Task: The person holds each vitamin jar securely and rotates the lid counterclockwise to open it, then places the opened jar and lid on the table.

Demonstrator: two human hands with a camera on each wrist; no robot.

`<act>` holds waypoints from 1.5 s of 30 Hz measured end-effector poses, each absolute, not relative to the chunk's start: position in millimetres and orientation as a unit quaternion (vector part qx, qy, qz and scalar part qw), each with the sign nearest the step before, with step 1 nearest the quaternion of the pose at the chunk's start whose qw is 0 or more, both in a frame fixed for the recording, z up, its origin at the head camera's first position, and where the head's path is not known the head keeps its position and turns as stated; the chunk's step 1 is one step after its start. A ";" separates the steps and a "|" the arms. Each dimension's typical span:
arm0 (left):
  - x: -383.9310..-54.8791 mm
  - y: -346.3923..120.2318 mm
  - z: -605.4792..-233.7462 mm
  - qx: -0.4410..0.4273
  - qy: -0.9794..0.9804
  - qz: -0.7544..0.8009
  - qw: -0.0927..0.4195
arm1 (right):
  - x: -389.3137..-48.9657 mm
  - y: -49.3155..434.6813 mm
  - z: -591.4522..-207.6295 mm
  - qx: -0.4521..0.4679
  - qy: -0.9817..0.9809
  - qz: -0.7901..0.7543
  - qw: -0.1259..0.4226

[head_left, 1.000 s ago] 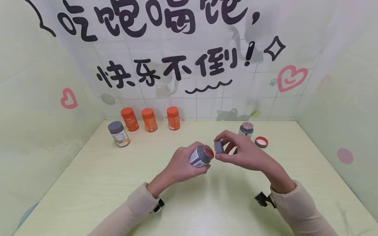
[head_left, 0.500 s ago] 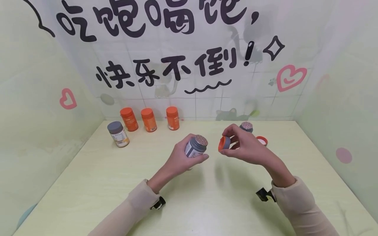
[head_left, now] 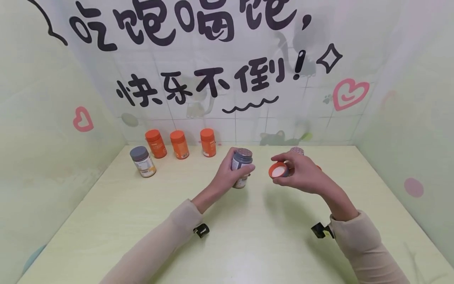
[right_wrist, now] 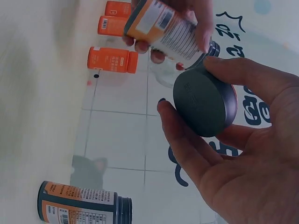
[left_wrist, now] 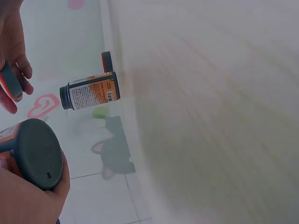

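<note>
My left hand grips a dark grey pill bottle, uncapped and nearly upright, with its foil-sealed mouth on top. The bottle's round base shows in the left wrist view, raised off the table. To the right, my right hand pinches a bottle cap between thumb and fingers. The cap is grey outside and orange inside with a white liner, its inside turned toward the head camera. Its grey top faces the right wrist camera. Bottle and cap are apart.
Behind my right hand stands another uncapped grey bottle, with a loose cap beside it on the table. Three orange bottles line the back left, near a capped grey bottle. Walls enclose the back and sides.
My left hand has turned the bottle from tilted to upright and moved it farther back. My right hand has drawn the cap away to the right and turned its inside up.
</note>
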State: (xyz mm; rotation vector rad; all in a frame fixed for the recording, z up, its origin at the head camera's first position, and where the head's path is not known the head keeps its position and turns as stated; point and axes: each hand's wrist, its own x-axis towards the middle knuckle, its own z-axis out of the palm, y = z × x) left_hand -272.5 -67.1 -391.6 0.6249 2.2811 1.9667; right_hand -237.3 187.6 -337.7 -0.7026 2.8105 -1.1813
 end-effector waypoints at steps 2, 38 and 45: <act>-280.6 -62.3 -394.3 0.180 0.749 0.637 0.033 | -238.5 188.9 -338.8 -0.228 0.901 -0.370 0.007; -355.8 -24.9 -423.4 0.116 0.842 0.524 0.057 | -244.3 198.1 -338.7 -0.208 0.917 -0.337 0.042; -355.3 -25.1 -422.6 0.112 0.848 0.513 0.067 | -245.1 200.0 -338.3 -0.213 0.919 -0.331 0.032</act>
